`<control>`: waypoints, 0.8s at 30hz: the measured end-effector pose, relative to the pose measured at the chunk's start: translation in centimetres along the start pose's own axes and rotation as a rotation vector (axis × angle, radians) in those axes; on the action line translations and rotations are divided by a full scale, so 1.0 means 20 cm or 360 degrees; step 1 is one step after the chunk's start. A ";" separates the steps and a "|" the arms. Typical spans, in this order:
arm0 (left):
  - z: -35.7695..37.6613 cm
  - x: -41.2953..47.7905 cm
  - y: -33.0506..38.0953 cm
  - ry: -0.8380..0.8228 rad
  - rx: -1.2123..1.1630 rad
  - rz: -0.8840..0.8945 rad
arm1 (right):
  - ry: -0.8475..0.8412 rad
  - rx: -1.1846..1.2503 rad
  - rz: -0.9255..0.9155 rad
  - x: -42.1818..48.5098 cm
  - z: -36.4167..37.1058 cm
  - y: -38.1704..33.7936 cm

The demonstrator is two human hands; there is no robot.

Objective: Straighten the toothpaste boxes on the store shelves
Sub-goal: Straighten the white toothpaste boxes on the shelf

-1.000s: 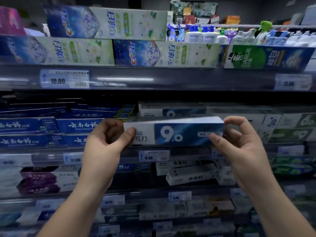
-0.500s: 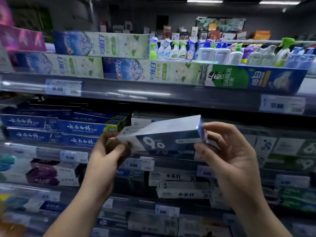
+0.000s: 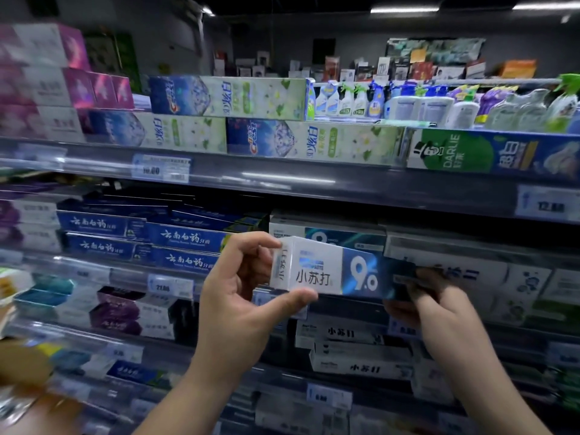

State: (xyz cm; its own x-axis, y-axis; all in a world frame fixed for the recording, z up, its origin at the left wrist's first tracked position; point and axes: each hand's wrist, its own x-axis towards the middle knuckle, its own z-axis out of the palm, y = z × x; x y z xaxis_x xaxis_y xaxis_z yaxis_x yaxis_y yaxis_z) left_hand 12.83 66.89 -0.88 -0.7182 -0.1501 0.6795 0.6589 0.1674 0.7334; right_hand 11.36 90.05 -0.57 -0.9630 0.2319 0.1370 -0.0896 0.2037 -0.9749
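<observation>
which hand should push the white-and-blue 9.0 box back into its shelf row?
Probably left. The left hand pinches the near white end of the white-and-blue 9.0 toothpaste box, free to push. The right hand holds the far end beside the shelf stock.

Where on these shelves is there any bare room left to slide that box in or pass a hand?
The held box is at the second shelf. One dark gap shows above the blue boxes, under the top shelf's rail. Another dark slot sits a shelf lower, between the purple boxes and the white boxes. The top shelf is packed edge to edge.
</observation>
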 end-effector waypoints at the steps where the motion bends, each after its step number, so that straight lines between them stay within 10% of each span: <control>1: 0.00 0.00 -0.01 0.0015 -0.0010 -0.0008 | 0.0006 0.0010 0.0004 0.00 0.00 0.00; 13: -0.05 0.17 -0.32 0.0254 0.0327 -0.0393 | 0.0158 -0.0345 -0.0402 0.05 0.05 -0.09; 24: -0.02 0.22 -0.47 0.0200 0.0630 -0.0153 | 0.0025 -0.0613 -0.0265 0.08 0.12 0.04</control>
State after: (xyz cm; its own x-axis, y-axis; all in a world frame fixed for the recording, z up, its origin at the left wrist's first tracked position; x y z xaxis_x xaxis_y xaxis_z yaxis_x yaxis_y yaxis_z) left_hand 3.60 64.30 -4.77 -0.7232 -0.2969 0.6235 0.4357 0.5043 0.7455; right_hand 9.19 88.20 -1.61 -0.9392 0.1795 0.2926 -0.1394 0.5795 -0.8030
